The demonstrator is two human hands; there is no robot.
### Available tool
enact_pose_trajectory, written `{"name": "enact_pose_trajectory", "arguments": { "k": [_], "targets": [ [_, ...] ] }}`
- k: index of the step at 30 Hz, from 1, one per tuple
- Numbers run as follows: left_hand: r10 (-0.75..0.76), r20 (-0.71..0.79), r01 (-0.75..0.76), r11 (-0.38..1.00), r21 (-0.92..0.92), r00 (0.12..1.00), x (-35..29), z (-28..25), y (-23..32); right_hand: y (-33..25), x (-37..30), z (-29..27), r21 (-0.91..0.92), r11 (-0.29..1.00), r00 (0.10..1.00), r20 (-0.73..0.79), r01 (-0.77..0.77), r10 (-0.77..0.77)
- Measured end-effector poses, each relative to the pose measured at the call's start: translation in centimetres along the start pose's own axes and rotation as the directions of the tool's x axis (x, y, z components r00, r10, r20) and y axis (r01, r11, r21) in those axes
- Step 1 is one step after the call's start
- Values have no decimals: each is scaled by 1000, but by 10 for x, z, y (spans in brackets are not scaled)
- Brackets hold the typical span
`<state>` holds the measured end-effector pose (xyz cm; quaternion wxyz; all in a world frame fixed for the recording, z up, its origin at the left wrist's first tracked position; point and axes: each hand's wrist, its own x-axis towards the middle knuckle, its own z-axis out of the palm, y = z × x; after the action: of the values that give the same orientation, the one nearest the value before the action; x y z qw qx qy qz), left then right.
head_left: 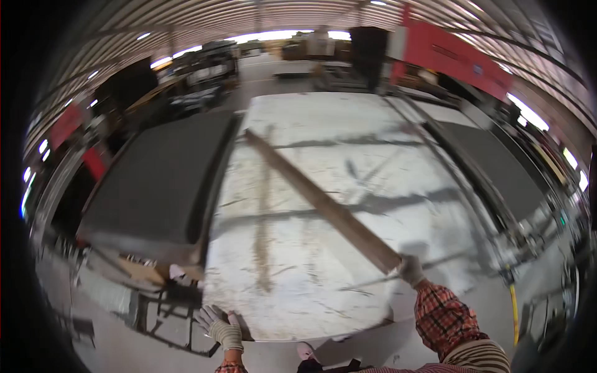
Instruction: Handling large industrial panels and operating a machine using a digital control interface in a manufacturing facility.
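A long, narrow brown strip [323, 202], which looks like a wooden board, runs slantwise over a large white worktable [336, 267]. Its near end is in my right hand [410, 271], in a light glove at the table's right side, with the fingers closed round that end. The far end points to the upper left of the tabletop. At the near left corner of the table, my left hand [222, 328], also gloved, has its fingers spread and holds nothing. Dark stains and scuff marks cover the white surface. Some of the picture is blurred by motion.
Beside the table on the left stands a dark grey flat bed [161, 174], with another dark grey surface [491, 168] on the right. A black metal frame [171, 320] is near my left hand. A red beam-like machine part [457, 56] spans the back right.
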<state>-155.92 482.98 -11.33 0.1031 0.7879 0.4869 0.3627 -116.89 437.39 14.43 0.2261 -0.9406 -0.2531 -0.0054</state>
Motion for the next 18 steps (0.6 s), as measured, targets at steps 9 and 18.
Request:
{"name": "enact_pose_trajectory", "arguments": {
  "k": [9,18],
  "targets": [
    [599,624,-39,736,-676,502,-243,-88,504,157,-490,-76,95,792,784,-115,-603,610],
    [729,509,22,563,-826,457,-372,-62,632,193,-528,-126,225,772,763,-143,-595,630]
  ]
}}
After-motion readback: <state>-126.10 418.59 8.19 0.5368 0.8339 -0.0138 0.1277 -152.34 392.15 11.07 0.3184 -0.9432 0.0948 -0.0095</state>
